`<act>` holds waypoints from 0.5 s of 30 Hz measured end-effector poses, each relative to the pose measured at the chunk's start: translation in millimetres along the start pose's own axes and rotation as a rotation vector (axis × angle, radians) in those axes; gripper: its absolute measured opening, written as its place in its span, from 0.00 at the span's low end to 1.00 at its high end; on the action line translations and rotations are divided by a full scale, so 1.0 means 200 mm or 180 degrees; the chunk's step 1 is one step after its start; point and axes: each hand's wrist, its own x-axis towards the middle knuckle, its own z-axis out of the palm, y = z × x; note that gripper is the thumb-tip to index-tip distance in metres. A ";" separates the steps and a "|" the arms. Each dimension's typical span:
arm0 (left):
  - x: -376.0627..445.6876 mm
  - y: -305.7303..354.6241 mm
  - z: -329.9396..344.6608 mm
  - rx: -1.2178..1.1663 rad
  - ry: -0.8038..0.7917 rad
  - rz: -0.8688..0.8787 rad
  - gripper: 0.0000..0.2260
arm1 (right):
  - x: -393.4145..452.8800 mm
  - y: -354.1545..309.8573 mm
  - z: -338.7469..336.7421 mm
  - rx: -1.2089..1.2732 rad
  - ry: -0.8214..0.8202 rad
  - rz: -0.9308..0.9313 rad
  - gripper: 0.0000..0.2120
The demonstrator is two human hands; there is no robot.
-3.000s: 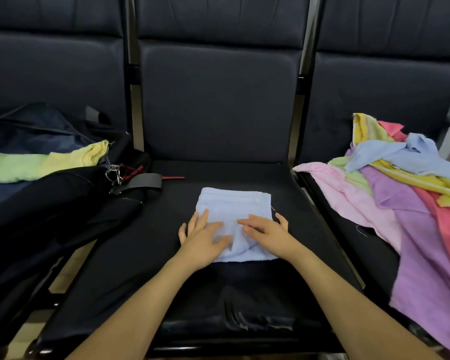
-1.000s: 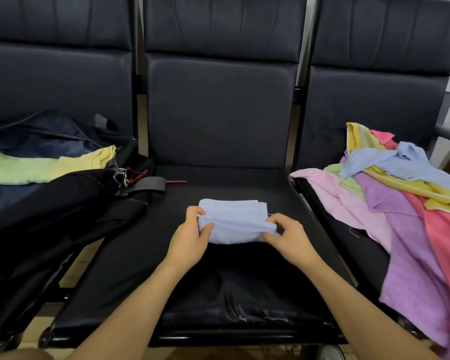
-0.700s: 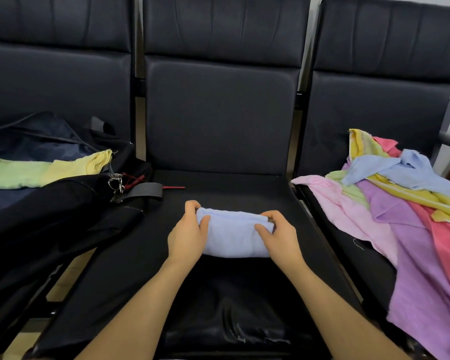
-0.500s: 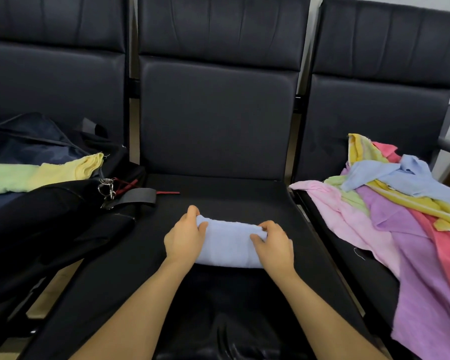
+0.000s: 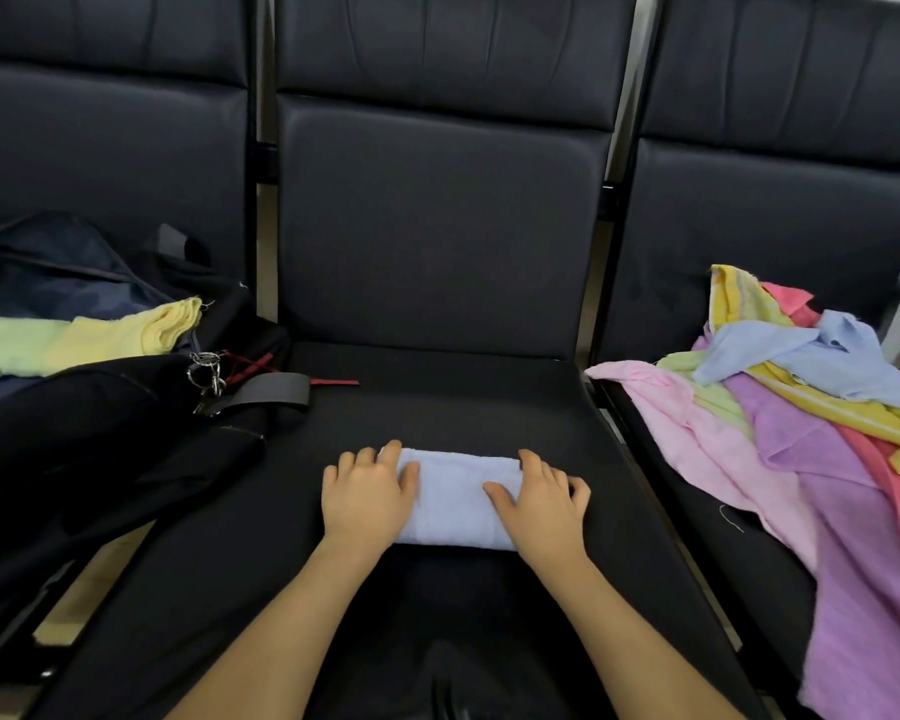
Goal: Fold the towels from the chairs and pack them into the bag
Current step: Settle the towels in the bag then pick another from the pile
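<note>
- Head view: the folded light-blue towel (image 5: pixel 455 498) lies on the middle chair seat (image 5: pixel 437 407) directly under and between the two hands, its long axis running side to side across the person's front.
- The left hand (image 5: pixel 367 498) rests flat on the towel's left end, fingers spread and straight; the right hand (image 5: pixel 539 504) presses its right end the same way. Neither hand curls round the cloth.
- The bag (image 5: pixel 100 423) sits well off to the left hand's side, open, with a green and a yellow folded towel (image 5: pixel 74 337) already in it. The left hand is the nearer one to it, so the carry likely goes leftward.
- The loose towel pile (image 5: pixel 801 407) lies well apart on the right hand's side.
- Against the earlier frames: three seconds ago the towel was a wider square under the hands; one second ago both hands pinched its ends and lifted the near half over. Now it is a narrow bundle, pressed flat.
</note>
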 end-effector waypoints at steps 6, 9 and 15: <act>-0.02 -0.01 -0.04 0.0175 0.0399 0.0229 0.18 | -0.03 -0.06 0.01 0.0167 -0.0180 0.0002 0.24; -0.06 -0.02 -0.06 0.0277 0.0355 0.0308 0.20 | -0.08 -0.09 0.01 0.0383 -0.0181 -0.0148 0.20; -0.12 -0.10 -0.20 0.0431 0.0612 0.0347 0.20 | -0.19 -0.17 -0.06 0.0640 -0.0056 -0.0498 0.17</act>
